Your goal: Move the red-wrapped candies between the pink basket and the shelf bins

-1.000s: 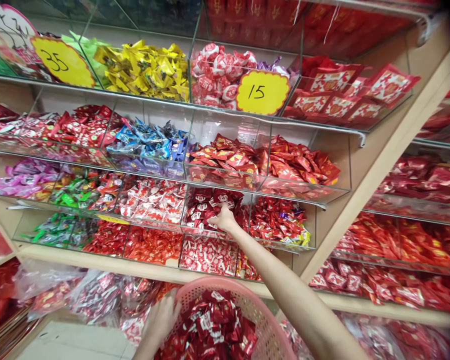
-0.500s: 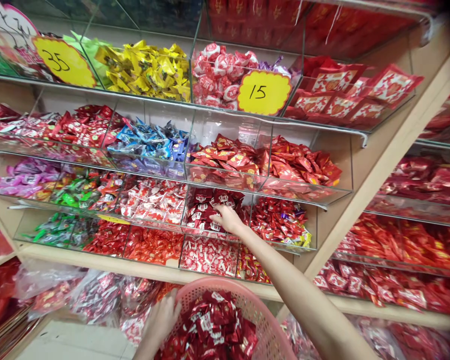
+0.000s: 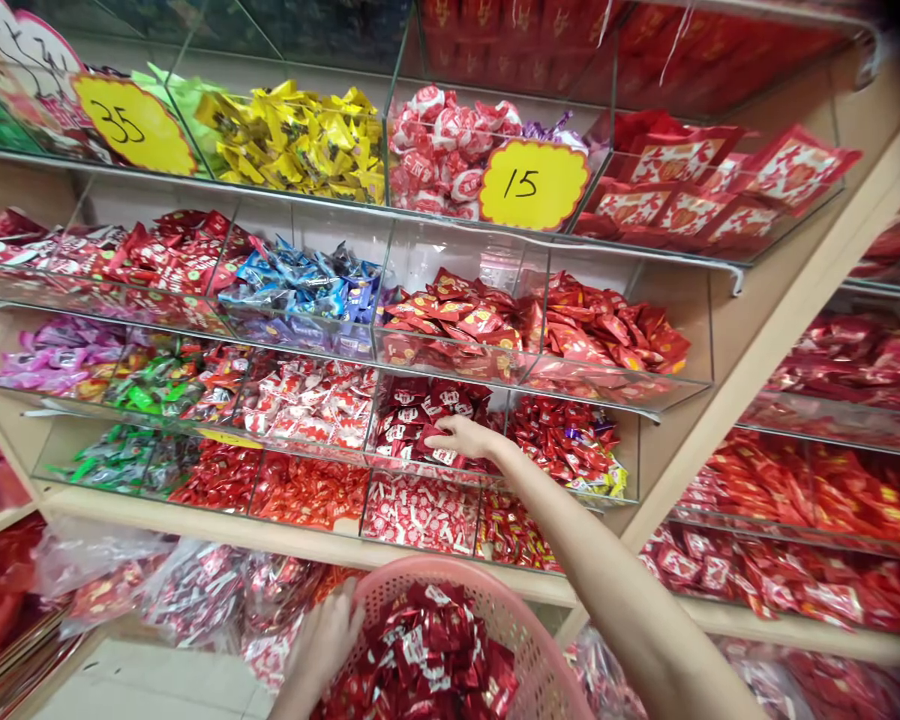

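Pink plastic, pierced with many small holes, formed the basket (image 3: 551,660) below the wooden shelf edge (image 3: 195,518), and the dark red packets (image 3: 431,645) inside it lay in a loose heap. If the basket tilted, some of them could probably slide out, because their wrappers looked smooth. What supported the basket from below was not visible, so a weak hold at its rim might also let it drop.

For the right hand (image 3: 465,438), the likely trouble was a slip: with only a light pinch, a smooth wrapper could escape and fall over the clear front panel (image 3: 420,468). This hand was at the similar shelf packets (image 3: 401,415), between red-and-white sweets (image 3: 307,400) and shiny red sweets (image 3: 551,440). Its fingers pointed to the left and seemed to touch one packet, but whether they were closed around it could not be told. The right arm (image 3: 592,540) reached diagonally from the lower right, almost straight; if the wrist sank, it could perhaps knock the panel.

The left hand (image 3: 326,635) rested at the basket's left rim, its back upward; whether it gripped the plastic was also unclear.
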Demonstrator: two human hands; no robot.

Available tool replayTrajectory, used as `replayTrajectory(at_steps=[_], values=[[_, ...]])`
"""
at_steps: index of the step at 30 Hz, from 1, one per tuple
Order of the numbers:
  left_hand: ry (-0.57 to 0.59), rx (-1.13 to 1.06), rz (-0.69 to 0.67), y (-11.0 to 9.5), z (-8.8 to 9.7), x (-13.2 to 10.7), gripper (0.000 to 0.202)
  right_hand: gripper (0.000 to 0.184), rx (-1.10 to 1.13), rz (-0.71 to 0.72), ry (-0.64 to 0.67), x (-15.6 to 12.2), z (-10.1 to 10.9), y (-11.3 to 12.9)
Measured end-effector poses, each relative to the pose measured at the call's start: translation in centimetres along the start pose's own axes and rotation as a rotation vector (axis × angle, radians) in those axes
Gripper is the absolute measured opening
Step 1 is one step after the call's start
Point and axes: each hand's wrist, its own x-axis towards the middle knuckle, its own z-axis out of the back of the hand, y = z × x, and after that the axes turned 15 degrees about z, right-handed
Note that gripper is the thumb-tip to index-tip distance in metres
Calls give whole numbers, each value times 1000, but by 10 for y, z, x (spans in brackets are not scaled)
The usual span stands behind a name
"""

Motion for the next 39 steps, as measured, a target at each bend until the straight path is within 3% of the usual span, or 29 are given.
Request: replayTrajectory(at_steps=[4, 9, 25, 39], values=[[-8, 8, 5, 1, 0, 0, 43, 33, -16, -42, 128, -1, 5, 8], [4, 2, 4, -1, 4, -2, 41, 30, -59, -63, 143, 0, 4, 17], [12, 31, -15, -1, 3, -2, 45, 33, -41, -71, 94, 1, 1, 16], [-20, 17, -31, 3, -5, 2, 43, 31, -36, 61, -48, -9, -7, 11]])
